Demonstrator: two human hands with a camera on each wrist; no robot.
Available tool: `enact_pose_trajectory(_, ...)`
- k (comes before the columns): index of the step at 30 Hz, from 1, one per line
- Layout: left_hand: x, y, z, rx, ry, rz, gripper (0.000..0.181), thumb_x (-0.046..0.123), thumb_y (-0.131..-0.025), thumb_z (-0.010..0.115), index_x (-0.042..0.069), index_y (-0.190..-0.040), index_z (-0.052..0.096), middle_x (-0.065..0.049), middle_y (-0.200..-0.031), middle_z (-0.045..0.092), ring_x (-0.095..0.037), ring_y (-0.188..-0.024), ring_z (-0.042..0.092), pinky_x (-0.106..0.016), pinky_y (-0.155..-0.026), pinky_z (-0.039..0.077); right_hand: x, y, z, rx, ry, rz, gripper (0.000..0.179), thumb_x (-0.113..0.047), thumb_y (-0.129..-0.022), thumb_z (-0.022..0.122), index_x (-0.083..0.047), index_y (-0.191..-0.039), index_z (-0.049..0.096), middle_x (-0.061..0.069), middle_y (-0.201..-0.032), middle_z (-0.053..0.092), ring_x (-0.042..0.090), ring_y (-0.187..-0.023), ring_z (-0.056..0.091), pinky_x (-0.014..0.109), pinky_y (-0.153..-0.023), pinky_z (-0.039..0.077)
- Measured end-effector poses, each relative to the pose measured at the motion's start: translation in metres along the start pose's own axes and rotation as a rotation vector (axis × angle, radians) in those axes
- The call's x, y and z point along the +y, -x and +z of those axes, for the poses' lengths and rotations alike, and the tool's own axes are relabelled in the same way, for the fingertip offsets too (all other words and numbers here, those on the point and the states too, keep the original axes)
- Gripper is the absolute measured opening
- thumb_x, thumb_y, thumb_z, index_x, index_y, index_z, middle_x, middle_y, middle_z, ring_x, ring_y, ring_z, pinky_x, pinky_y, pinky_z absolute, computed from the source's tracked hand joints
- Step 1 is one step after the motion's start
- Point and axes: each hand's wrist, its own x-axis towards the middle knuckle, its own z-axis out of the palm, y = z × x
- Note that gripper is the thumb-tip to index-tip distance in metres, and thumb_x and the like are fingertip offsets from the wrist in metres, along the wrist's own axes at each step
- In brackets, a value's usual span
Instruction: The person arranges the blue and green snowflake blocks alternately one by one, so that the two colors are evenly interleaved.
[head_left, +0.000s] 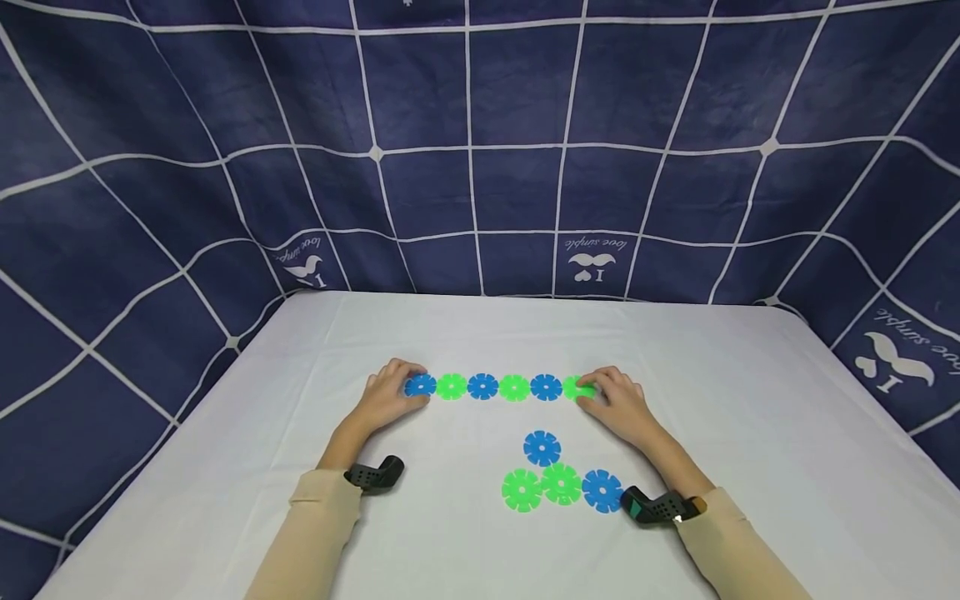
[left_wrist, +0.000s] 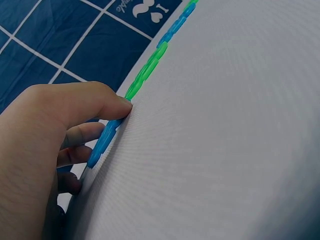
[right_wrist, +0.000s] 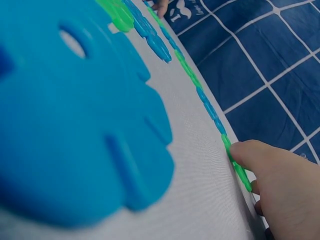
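Observation:
Blue and green notched plastic discs lie in a straight, alternating row on a white cloth. My left hand (head_left: 384,398) pinches the blue disc (head_left: 420,379) at the left end, thumb on the near edge and fingers on the far edge. At the right end, the thumb and fingers of my right hand (head_left: 621,407) pinch a green disc (head_left: 572,390). Between these ends, a green disc (head_left: 452,380), a blue disc (head_left: 482,380), a green disc (head_left: 514,381) and a blue disc (head_left: 546,380) sit edge to edge. The left wrist view shows the pinched blue disc (left_wrist: 104,142) edge-on, close to the cloth.
Nearer me lie loose discs: a blue one (head_left: 542,440), a green one (head_left: 521,481) overlapping another green one (head_left: 562,475), and a blue one (head_left: 602,482) beside my right wrist's black camera (head_left: 656,507). A dark blue gridded curtain (head_left: 517,196) stands around the white table (head_left: 420,542).

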Motion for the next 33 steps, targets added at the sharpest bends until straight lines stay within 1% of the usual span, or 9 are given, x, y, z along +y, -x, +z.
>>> enact_pose_trajectory(5,0.000,0.000,-0.001,0.007,0.007,-0.007,0.047,0.033,-0.076,0.063,0.013,-0.117,0.055,-0.009,-0.118,0.049,-0.025,-0.111,0.045,-0.039,-0.083,0.027,-0.001,-0.001,-0.001,-0.004,-0.002,-0.005,0.030,-0.029,-0.082,0.063,-0.012,-0.106,0.061,0.013,-0.113,0.053,0.030,-0.104,0.047,0.047,-0.087,0.024)
enact_pose_trajectory(11,-0.001,0.000,-0.002,0.020,0.007,-0.001,0.047,0.032,-0.075,0.062,0.012,-0.117,0.055,-0.010,-0.117,0.049,-0.026,-0.110,0.045,-0.038,-0.081,0.026,-0.005,-0.003,-0.002,-0.005,-0.028,-0.008,0.031,-0.030,-0.082,0.062,-0.012,-0.107,0.061,0.012,-0.114,0.052,0.029,-0.104,0.047,0.045,-0.086,0.024)
enact_pose_trajectory(16,-0.001,-0.002,-0.003,0.026,0.005,0.003,0.047,0.033,-0.075,0.062,0.012,-0.117,0.055,-0.010,-0.117,0.049,-0.026,-0.110,0.045,-0.038,-0.081,0.026,-0.010,-0.005,-0.007,0.006,-0.061,0.001,0.030,-0.028,-0.083,0.061,-0.013,-0.108,0.061,0.010,-0.110,0.053,0.021,-0.090,0.045,0.041,-0.082,0.023)
enact_pose_trajectory(19,-0.001,-0.001,-0.002,0.021,0.007,-0.005,0.047,0.032,-0.075,0.063,0.012,-0.117,0.055,-0.010,-0.117,0.049,-0.026,-0.111,0.045,-0.038,-0.081,0.026,-0.015,-0.005,-0.011,-0.014,-0.097,-0.009,0.028,-0.028,-0.084,0.061,-0.014,-0.108,0.062,0.006,-0.103,0.055,0.016,-0.081,0.043,0.038,-0.079,0.023)
enact_pose_trajectory(21,-0.001,0.000,-0.001,0.020,0.008,-0.003,0.046,0.032,-0.075,0.063,0.012,-0.116,0.055,-0.010,-0.117,0.049,-0.026,-0.111,0.045,-0.039,-0.081,0.026,-0.019,-0.003,-0.013,-0.057,-0.143,-0.020,0.026,-0.028,-0.084,0.061,-0.014,-0.107,0.062,0.003,-0.096,0.056,0.013,-0.076,0.043,0.035,-0.076,0.027)
enact_pose_trajectory(24,0.000,0.000,0.000,0.013,0.008,0.000,0.046,0.032,-0.075,0.063,0.013,-0.116,0.055,-0.010,-0.117,0.049,-0.026,-0.111,0.045,-0.039,-0.081,0.026,-0.026,0.000,-0.016,-0.179,-0.214,-0.058,0.025,-0.027,-0.086,0.060,-0.014,-0.107,0.061,0.000,-0.089,0.057,0.011,-0.071,0.044,0.028,-0.069,0.035)
enact_pose_trajectory(27,0.001,0.001,0.001,0.007,0.014,-0.009,0.046,0.032,-0.075,0.063,0.013,-0.117,0.055,-0.009,-0.118,0.049,-0.025,-0.112,0.044,-0.039,-0.082,0.026,-0.034,0.005,-0.016,-0.318,-0.274,-0.101,0.026,-0.027,-0.086,0.060,-0.012,-0.107,0.059,0.000,-0.088,0.055,0.010,-0.070,0.044,0.023,-0.063,0.039)
enact_pose_trajectory(29,0.001,0.001,0.001,0.004,0.012,-0.012,0.046,0.032,-0.076,0.063,0.013,-0.117,0.055,-0.009,-0.119,0.048,-0.025,-0.113,0.043,-0.039,-0.083,0.026,-0.039,0.008,-0.016,-0.396,-0.283,-0.118,0.027,-0.030,-0.087,0.059,-0.013,-0.108,0.059,-0.002,-0.088,0.054,0.010,-0.072,0.044,0.022,-0.064,0.039)
enact_pose_trajectory(33,0.001,0.000,0.001,0.001,0.005,-0.013,0.047,0.032,-0.076,0.062,0.014,-0.118,0.054,-0.009,-0.120,0.048,-0.025,-0.113,0.043,-0.039,-0.083,0.026,-0.050,0.013,-0.015,-0.521,-0.276,-0.126,0.031,-0.033,-0.085,0.060,-0.015,-0.110,0.058,-0.002,-0.087,0.053,0.010,-0.073,0.044,0.022,-0.065,0.038)
